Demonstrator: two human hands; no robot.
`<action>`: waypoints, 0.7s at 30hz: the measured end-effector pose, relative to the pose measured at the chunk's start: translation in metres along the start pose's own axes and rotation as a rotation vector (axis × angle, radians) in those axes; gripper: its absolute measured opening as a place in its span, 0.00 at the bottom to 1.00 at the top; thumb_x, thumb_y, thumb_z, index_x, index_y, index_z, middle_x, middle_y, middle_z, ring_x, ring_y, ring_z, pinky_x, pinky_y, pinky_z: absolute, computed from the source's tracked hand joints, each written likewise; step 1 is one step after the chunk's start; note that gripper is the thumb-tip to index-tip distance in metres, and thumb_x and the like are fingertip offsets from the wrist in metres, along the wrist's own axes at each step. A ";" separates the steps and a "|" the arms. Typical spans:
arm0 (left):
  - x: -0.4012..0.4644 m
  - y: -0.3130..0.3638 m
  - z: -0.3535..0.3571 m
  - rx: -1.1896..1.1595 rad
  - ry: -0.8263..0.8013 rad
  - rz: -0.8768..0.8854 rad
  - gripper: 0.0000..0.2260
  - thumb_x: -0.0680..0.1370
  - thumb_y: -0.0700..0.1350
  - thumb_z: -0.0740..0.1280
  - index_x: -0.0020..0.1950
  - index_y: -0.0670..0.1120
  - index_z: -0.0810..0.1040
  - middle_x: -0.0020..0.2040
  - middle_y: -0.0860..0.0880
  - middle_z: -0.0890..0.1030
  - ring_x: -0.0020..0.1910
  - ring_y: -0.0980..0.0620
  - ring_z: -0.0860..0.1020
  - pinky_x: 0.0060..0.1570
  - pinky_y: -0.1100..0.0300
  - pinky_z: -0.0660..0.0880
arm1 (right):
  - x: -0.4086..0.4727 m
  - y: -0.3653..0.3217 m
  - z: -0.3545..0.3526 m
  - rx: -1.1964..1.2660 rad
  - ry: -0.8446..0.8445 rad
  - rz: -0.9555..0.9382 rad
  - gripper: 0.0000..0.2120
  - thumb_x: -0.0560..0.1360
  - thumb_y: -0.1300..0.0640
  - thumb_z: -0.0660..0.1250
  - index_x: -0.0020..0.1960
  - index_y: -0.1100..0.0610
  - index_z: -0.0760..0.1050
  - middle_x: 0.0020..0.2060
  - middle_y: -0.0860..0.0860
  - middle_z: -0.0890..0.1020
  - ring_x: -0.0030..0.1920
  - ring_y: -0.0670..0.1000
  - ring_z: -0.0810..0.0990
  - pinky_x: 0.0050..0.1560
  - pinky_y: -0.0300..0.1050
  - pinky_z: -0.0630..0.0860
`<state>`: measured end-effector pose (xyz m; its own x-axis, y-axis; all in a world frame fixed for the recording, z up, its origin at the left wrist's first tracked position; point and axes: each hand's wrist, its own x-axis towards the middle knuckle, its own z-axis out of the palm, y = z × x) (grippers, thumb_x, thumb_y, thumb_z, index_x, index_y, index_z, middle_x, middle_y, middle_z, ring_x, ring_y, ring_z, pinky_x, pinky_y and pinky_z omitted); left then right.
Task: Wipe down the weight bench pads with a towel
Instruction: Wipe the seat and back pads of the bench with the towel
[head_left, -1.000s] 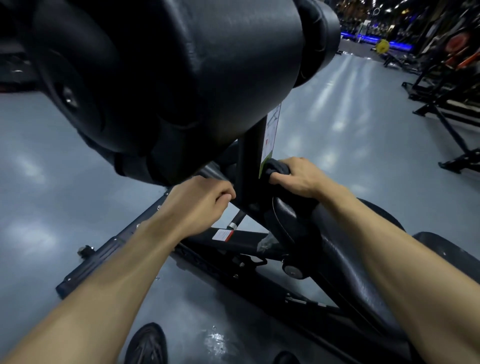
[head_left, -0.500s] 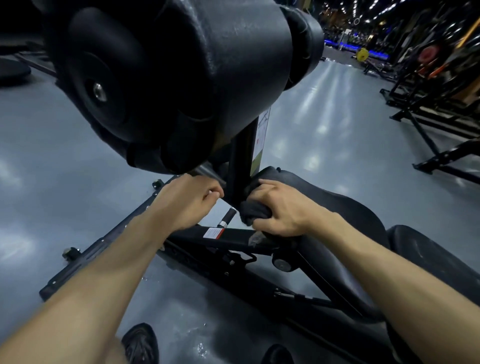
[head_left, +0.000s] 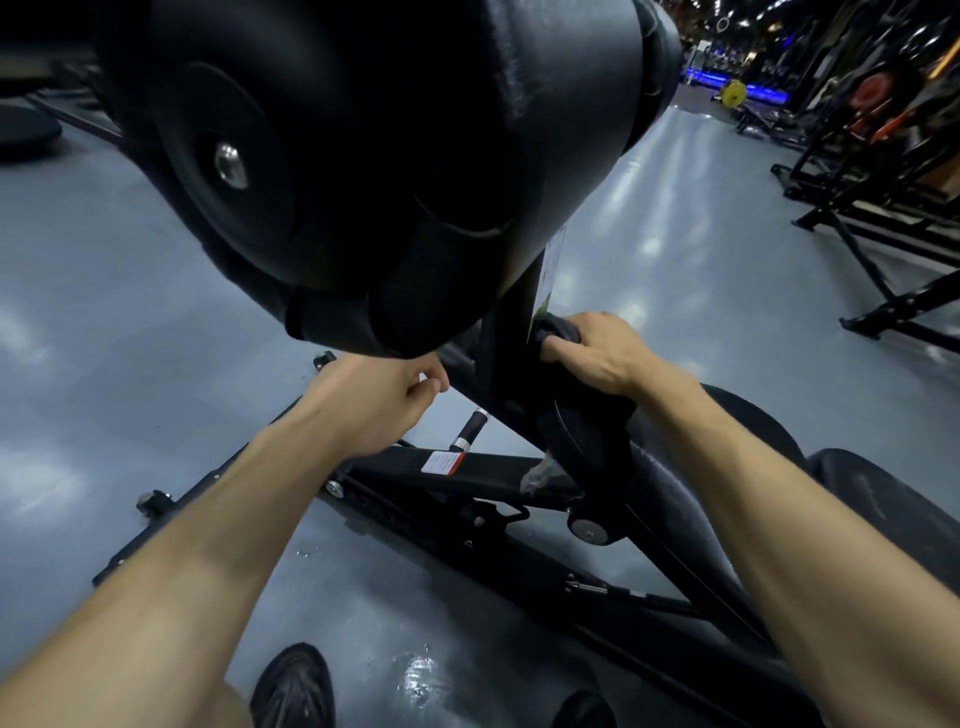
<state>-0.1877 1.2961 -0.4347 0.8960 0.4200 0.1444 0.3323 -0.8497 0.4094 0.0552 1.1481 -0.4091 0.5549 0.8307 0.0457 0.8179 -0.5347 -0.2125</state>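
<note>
The right hand (head_left: 597, 353) grasps a dark bunched cloth towel (head_left: 553, 332) against the black padded bench seat (head_left: 670, 483). The left hand (head_left: 374, 400) is clenched under the big black roller pad (head_left: 415, 130); whether it holds something, I cannot tell.

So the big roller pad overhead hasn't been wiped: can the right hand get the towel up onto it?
Probably yes. The right hand grips the towel just below the roller pad, with only open space between them.

floor (head_left: 130, 322): glossy grey | racks (head_left: 883, 171): dark, right | far lights (head_left: 711, 78): blue
</note>
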 end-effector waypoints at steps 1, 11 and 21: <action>0.000 0.000 0.001 0.006 0.001 0.003 0.09 0.83 0.50 0.60 0.55 0.56 0.80 0.34 0.53 0.79 0.34 0.53 0.79 0.40 0.51 0.79 | -0.006 -0.004 0.001 -0.016 0.021 -0.041 0.21 0.68 0.38 0.58 0.37 0.57 0.72 0.33 0.55 0.78 0.37 0.58 0.76 0.38 0.51 0.71; 0.009 0.029 0.002 -0.109 -0.027 -0.062 0.09 0.82 0.50 0.61 0.53 0.58 0.82 0.35 0.56 0.80 0.39 0.59 0.79 0.47 0.54 0.77 | -0.087 -0.033 0.025 -0.100 0.003 -0.503 0.16 0.70 0.42 0.61 0.39 0.53 0.79 0.36 0.48 0.80 0.46 0.52 0.79 0.72 0.49 0.65; 0.008 0.033 0.005 -0.165 0.052 -0.044 0.09 0.83 0.50 0.61 0.54 0.59 0.81 0.31 0.58 0.78 0.31 0.60 0.76 0.37 0.60 0.70 | -0.082 -0.015 0.016 -0.011 0.080 -0.578 0.14 0.68 0.46 0.65 0.50 0.49 0.81 0.49 0.46 0.83 0.55 0.49 0.80 0.74 0.48 0.64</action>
<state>-0.1680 1.2701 -0.4248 0.8640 0.4748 0.1676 0.3140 -0.7683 0.5578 -0.0046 1.0903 -0.4251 0.0273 0.9739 0.2251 0.9926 0.0002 -0.1213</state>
